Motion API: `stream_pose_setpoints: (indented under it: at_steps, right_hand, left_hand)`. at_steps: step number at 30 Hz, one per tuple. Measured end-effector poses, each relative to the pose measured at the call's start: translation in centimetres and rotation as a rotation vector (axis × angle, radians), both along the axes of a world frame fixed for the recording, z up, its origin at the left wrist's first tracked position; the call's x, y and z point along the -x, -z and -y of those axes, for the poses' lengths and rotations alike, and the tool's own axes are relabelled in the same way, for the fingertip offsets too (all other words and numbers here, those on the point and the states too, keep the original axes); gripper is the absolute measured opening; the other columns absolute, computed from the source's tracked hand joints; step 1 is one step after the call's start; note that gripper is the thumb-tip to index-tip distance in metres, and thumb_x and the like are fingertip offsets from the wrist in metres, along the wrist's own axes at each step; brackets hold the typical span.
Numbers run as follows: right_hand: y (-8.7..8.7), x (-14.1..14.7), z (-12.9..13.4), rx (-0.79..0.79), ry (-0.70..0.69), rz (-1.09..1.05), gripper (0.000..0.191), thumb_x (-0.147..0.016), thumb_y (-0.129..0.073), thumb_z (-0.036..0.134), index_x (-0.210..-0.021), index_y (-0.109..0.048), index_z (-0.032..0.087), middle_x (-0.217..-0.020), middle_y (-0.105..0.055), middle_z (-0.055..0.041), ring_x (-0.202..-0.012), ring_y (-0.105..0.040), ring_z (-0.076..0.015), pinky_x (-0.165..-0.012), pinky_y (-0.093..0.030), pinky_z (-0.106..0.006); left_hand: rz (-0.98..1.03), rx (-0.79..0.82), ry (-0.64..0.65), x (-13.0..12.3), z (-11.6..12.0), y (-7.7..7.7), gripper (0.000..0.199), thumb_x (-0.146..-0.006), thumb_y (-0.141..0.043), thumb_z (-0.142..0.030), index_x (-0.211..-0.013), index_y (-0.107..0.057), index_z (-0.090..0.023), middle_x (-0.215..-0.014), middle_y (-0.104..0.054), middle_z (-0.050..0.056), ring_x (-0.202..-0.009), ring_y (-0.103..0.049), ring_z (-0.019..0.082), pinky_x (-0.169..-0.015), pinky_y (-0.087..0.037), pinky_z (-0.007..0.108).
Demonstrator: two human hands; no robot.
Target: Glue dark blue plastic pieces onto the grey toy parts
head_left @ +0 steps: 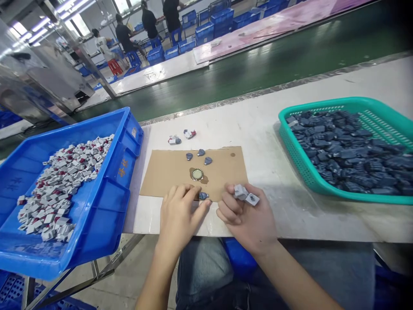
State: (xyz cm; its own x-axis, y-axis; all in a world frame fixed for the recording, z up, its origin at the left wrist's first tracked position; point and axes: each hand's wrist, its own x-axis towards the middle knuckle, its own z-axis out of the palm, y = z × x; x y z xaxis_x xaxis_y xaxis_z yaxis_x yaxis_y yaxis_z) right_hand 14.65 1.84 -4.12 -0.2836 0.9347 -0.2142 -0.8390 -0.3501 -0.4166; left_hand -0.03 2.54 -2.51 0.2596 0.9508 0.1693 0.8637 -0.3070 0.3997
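Between the thumb and fingers of my left hand [181,209] is a small dark blue plastic part [203,196], at the near edge of a brown cardboard sheet [167,172]. My right hand [247,215], palm turned up and fingers curled, holds a light grey plastic piece [252,199] made of two blocky ends. Beyond my hands, a small round dish [197,174] sits on a wet-looking stain on the cardboard. Several loose dark blue parts [208,160] lie behind the dish. Two grey and red pieces [189,134] rest past the cardboard's far edge.
At left stands a blue bin [119,189] of grey and red pieces. A green basket [300,174] heaped with dark blue parts is at right. Behind the white table [258,137] runs a green conveyor belt [258,69]. Several people work farther back among blue crates [204,33].
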Motion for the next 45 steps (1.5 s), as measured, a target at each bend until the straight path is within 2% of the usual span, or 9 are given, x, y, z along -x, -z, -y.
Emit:
stream_pose_setpoints:
  at_steps: [4, 9, 13, 16, 22, 25, 31, 36, 45]
  right_hand:
    - [0.1, -0.1, 0.1, -0.007, -0.019, -0.058, 0.023, -0.08, -0.039, 0.038, -0.068, -0.045, 0.019, -0.049, -0.017, 0.0061, -0.039, -0.015, -0.0079, -0.041, -0.016, -0.023]
    - [0.0, -0.2, 0.1, -0.008, -0.022, -0.068, 0.021, -0.079, -0.04, 0.038, -0.069, -0.045, 0.02, -0.049, -0.017, 0.0065, -0.039, -0.014, -0.0079, -0.041, -0.015, -0.022]
    - [-0.1, -0.3, 0.1, -0.022, -0.028, -0.05, 0.021, -0.078, -0.041, 0.039, -0.069, -0.044, 0.02, -0.049, -0.017, 0.0071, -0.039, -0.015, -0.0079, -0.041, -0.016, -0.023]
    - [0.0, -0.3, 0.2, -0.025, -0.038, -0.072, 0.021, -0.078, -0.041, 0.039, -0.069, -0.043, 0.02, -0.048, -0.018, 0.0072, -0.038, -0.016, -0.0077, -0.041, -0.017, -0.023]
    - [0.4, -0.4, 0.1, -0.039, -0.05, -0.145, 0.021, -0.077, -0.044, 0.038, -0.07, -0.044, 0.019, -0.047, -0.02, 0.0074, -0.038, -0.018, -0.0069, -0.042, -0.016, -0.022]
    - [0.4, -0.4, 0.1, -0.056, -0.06, -0.174, 0.021, -0.077, -0.045, 0.039, -0.071, -0.045, 0.019, -0.047, -0.02, 0.0074, -0.038, -0.018, -0.0067, -0.042, -0.015, -0.022]
    - [0.5, -0.4, 0.1, -0.063, -0.064, -0.179, 0.021, -0.077, -0.047, 0.039, -0.071, -0.046, 0.019, -0.047, -0.021, 0.0075, -0.038, -0.019, -0.0067, -0.042, -0.014, -0.022]
    - [0.5, -0.4, 0.2, -0.073, -0.07, -0.19, 0.021, -0.076, -0.048, 0.039, -0.071, -0.046, 0.018, -0.047, -0.021, 0.0076, -0.038, -0.018, -0.0064, -0.042, -0.013, -0.022]
    - [0.6, -0.5, 0.2, -0.091, -0.063, -0.182, 0.022, -0.077, -0.048, 0.039, -0.071, -0.046, 0.018, -0.047, -0.022, 0.0075, -0.038, -0.019, -0.0059, -0.042, -0.014, -0.021]
  left_hand:
    - [-0.016, -0.008, -0.034, -0.9, 0.3, 0.0, 0.02, -0.081, -0.05, -0.031, -0.096, -0.061, -0.023, -0.09, -0.062, 0.004, -0.085, -0.052, 0.023, -0.075, -0.041, 0.036]
    - [0.193, -0.004, -0.054, -0.3, -0.2, 0.0, 0.012, -0.082, -0.05, -0.025, -0.088, -0.06, -0.023, -0.085, -0.063, 0.002, -0.077, -0.057, 0.017, -0.07, -0.045, 0.03]
    - [0.319, -0.12, -0.071, 0.6, -2.1, 0.0, 0.021, -0.081, -0.051, -0.024, -0.1, -0.058, -0.021, -0.09, -0.061, 0.005, -0.083, -0.059, 0.019, -0.073, -0.049, 0.032]
    - [0.36, -0.146, -0.016, 1.0, -3.9, -0.2, 0.019, -0.079, -0.052, -0.02, -0.095, -0.062, -0.021, -0.088, -0.058, 0.005, -0.081, -0.059, 0.017, -0.072, -0.052, 0.03]
    - [0.309, -0.115, 0.061, 1.0, -5.8, -0.5, 0.016, -0.076, -0.056, -0.017, -0.087, -0.066, -0.023, -0.084, -0.064, 0.004, -0.077, -0.06, 0.018, -0.07, -0.052, 0.031]
    - [0.282, -0.096, 0.082, 0.9, -6.0, -0.4, 0.017, -0.075, -0.057, -0.017, -0.087, -0.066, -0.022, -0.083, -0.067, 0.004, -0.074, -0.063, 0.019, -0.07, -0.052, 0.033]
    - [0.22, -0.087, 0.144, 0.4, -6.1, -0.5, 0.019, -0.076, -0.053, -0.013, -0.085, -0.067, -0.022, -0.089, -0.069, 0.005, -0.082, -0.063, 0.021, -0.074, -0.051, 0.035]
    - [0.131, -0.089, 0.197, 0.3, -6.1, -0.8, 0.024, -0.077, -0.05, -0.009, -0.085, -0.068, -0.023, -0.092, -0.07, 0.004, -0.085, -0.063, 0.02, -0.077, -0.05, 0.032]
    - [-0.004, -0.097, 0.152, -0.1, -5.8, -1.1, 0.02, -0.08, -0.051, -0.014, -0.086, -0.068, -0.022, -0.094, -0.069, 0.004, -0.085, -0.063, 0.021, -0.078, -0.048, 0.034]
